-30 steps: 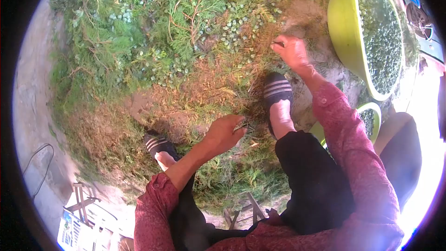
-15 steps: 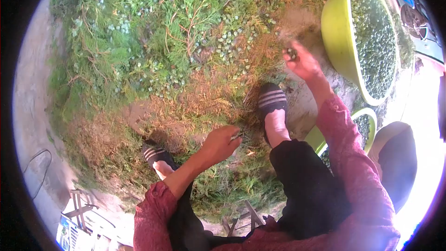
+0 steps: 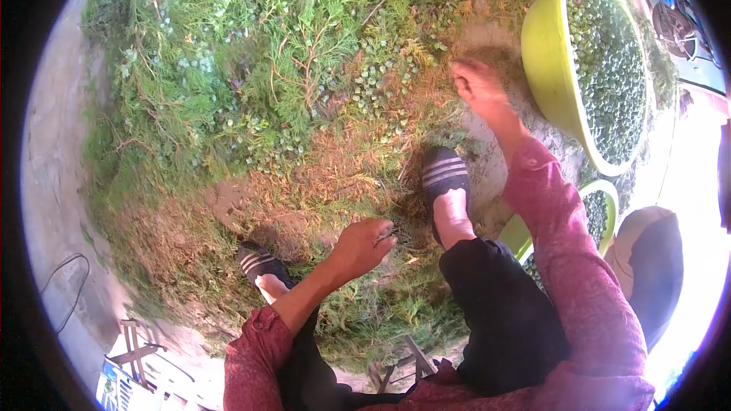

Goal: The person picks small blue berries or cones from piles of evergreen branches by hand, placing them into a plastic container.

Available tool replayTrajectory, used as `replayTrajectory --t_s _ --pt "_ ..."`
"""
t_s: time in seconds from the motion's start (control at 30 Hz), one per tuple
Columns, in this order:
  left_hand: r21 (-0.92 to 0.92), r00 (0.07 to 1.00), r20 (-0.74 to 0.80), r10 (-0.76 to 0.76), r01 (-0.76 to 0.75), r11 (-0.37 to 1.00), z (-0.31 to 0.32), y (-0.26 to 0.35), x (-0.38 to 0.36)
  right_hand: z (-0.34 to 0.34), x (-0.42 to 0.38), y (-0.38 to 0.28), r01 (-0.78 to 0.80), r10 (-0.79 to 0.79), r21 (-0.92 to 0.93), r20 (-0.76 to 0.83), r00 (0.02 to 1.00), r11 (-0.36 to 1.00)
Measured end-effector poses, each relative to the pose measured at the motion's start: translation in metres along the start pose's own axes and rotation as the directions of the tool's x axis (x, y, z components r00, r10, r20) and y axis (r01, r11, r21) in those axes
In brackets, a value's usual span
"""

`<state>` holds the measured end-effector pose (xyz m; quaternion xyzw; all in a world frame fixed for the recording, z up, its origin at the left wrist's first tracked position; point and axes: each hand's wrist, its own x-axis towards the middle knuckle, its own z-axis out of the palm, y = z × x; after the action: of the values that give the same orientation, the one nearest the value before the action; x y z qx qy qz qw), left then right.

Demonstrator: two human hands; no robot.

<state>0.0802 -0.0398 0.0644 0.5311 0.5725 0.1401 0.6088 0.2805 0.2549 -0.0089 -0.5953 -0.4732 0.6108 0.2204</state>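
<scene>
My right hand [image 3: 478, 87] is over the edge of the cut greenery, left of the big yellow-green tub [image 3: 539, 61]. Its fingers are curled with the back of the hand up, so whatever they hold is hidden. My left hand [image 3: 365, 247] is closed low in front of me, between my feet. Something small shows at its fingertips, too small to name. Ahead lies a broad heap of cut evergreen branches [image 3: 304, 53] with scale-like leaves. Small pale green seed cones [image 3: 381, 80] lie scattered along its near side. More green cones [image 3: 605, 68] fill the tub.
A smaller green container [image 3: 609, 217] with similar cones stands beside my right leg. My striped shoes [image 3: 445, 175] rest on the litter. Another person's knee [image 3: 647, 259] shows at right. A cable [image 3: 80, 281] and a wooden frame [image 3: 133, 354] lie at lower left.
My right hand has turned over and shifted slightly left; the small green cones seen in it earlier no longer show. My left hand has dipped a little and stays closed.
</scene>
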Motion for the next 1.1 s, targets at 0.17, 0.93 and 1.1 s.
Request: replayTrajectory --t_s 0.17,0.93,1.1 --pt "-0.045 0.998 -0.061 0.01 -0.013 0.999 0.0 -0.003 0.0 -0.008 -0.028 -0.031 -0.305 0.123 0.661 0.308 0.943 0.686" --pt "0.02 0.971 -0.227 0.073 -0.071 0.997 -0.007 0.005 0.003 0.026 -0.03 -0.043 -0.19 0.155 0.165 0.204 0.967 0.968" --pt "-0.17 0.852 -0.523 0.036 -0.146 0.975 -0.049 0.045 0.004 0.056 -0.093 -0.041 -0.466 0.189 0.236 0.691 0.698 0.853"
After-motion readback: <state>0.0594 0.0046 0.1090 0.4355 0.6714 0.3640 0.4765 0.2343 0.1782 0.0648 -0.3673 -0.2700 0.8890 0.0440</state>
